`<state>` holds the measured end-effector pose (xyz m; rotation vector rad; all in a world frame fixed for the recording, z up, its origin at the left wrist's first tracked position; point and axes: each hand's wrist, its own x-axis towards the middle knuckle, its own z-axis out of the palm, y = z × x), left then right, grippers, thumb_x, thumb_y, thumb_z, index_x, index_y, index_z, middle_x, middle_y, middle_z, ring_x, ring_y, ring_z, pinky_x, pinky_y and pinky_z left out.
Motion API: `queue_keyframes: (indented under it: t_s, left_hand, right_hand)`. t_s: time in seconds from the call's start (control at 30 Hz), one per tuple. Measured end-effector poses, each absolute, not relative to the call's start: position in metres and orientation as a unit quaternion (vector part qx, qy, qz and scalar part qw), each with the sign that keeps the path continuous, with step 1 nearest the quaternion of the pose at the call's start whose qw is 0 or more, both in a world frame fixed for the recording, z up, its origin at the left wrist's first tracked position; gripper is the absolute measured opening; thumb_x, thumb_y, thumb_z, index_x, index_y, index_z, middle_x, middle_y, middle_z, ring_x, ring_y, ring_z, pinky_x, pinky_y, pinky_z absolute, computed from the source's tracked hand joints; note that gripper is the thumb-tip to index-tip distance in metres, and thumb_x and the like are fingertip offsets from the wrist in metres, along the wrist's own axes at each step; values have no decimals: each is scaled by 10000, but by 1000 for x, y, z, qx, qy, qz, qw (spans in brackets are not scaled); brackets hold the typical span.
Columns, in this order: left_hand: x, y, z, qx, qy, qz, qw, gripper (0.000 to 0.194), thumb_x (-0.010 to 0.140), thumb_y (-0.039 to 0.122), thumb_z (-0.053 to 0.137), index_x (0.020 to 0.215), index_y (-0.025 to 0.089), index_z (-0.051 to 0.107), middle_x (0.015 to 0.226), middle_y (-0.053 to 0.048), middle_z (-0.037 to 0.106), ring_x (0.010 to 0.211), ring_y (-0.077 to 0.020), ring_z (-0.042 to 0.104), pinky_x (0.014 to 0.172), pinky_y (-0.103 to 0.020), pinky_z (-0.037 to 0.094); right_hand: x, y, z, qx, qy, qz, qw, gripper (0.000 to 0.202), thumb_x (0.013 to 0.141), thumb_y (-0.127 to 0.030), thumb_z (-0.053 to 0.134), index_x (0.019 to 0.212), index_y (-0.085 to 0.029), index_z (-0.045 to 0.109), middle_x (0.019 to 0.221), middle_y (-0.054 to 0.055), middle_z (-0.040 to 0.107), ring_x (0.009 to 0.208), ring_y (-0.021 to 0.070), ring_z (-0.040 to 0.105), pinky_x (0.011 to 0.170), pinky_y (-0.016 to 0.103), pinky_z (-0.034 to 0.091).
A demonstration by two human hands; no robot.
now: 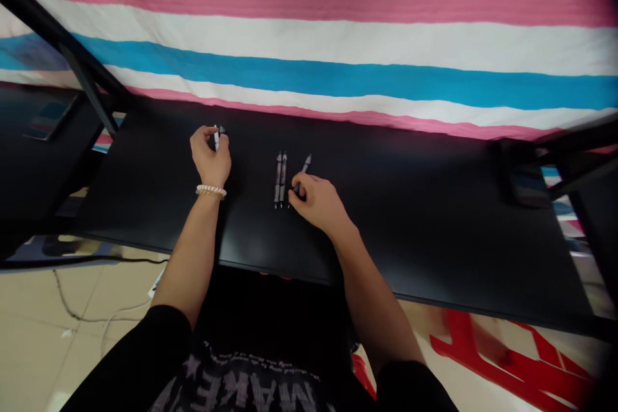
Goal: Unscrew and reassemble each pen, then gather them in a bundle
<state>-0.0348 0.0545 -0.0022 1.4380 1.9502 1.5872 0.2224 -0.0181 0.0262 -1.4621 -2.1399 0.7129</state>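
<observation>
Two grey pens, a left one (277,180) and a right one (283,177), lie side by side on the black table (410,219), pointing away from me. Just right of them, my right hand (318,201) is closed around a third pen (307,163); its far end sticks out past the fingers and its tip shows beneath them. Farther left, my left hand (211,156) is closed on a small white-and-black item (217,139). Fingers hide much of that item, so its kind is unclear. A pale beaded bracelet circles my left wrist.
A striped cloth (338,45) hangs along the table's far edge. A dark, phone-like object (526,180) lies at the right end, and a flat device (53,119) rests on the table at left. Red stools (502,360) and cables (72,315) are below.
</observation>
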Motion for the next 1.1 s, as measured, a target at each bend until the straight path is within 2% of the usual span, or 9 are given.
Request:
queue_keyframes:
  t_s: [0.1,0.17,0.33,0.47,0.7,0.87,0.97,1.03,1.1]
  left_hand:
    - [-17,46,11,485,657,574,65,147,820,142,662,943,191,598,1090,-82,636,1038,-206,627,980,-382,489]
    - [-4,39,20,494,615,607,96,164,808,140,691,926,197,594,990,-51,648,914,-173,643,912,-348,515]
    - [28,26,30,489,456,637,384,261,813,311,797,992,221,630,902,-39,727,813,-153,699,798,-292,565]
    - [45,20,28,410,397,588,573,487,756,429,854,1139,196,663,1077,-113,765,935,-212,753,810,-330,599]
    - [48,18,33,330,357,604,632,372,778,404,851,1024,204,657,961,-64,785,915,-196,769,856,-326,604]
    - [48,18,33,305,361,614,631,342,778,394,854,970,206,643,977,-48,784,916,-182,767,862,-312,598]
    - [50,18,29,281,377,616,632,297,801,379,835,928,201,635,944,-39,782,894,-176,766,865,-317,599]
    - [51,19,28,264,381,619,635,258,826,353,815,934,198,640,937,-36,781,888,-169,765,870,-313,597]
    - [51,19,27,254,375,620,640,237,840,332,804,960,196,652,951,-38,782,884,-162,765,859,-303,598]
  right_hand:
    - [227,-17,28,-538,-773,255,217,134,834,-158,565,892,-195,680,731,2,539,609,137,485,634,286,362]
    - [228,-16,26,-548,-766,249,226,138,830,-148,552,829,-187,685,739,11,533,607,135,485,639,292,380]
    - [224,-15,23,-543,-694,281,380,85,845,-187,576,846,-194,661,734,9,562,629,138,545,641,297,480]
    - [217,-18,26,-451,-595,490,450,106,886,-321,634,924,-223,623,711,-31,605,528,101,557,488,239,502]
    - [208,-17,24,-399,-496,613,468,388,856,-562,708,967,-199,629,708,-10,702,457,92,583,379,201,484]
    - [202,-17,15,-464,-514,496,525,337,897,-517,672,967,-201,765,658,-11,669,452,106,584,422,251,527]
    - [201,-18,13,-489,-567,355,560,195,917,-403,665,996,-284,799,874,19,737,649,150,686,655,349,634]
    - [201,-17,14,-490,-587,312,564,144,899,-370,692,965,-308,804,1000,32,747,833,186,723,804,393,637]
    - [201,-16,14,-492,-568,336,568,167,882,-385,716,1001,-299,795,971,42,747,858,198,725,799,395,637]
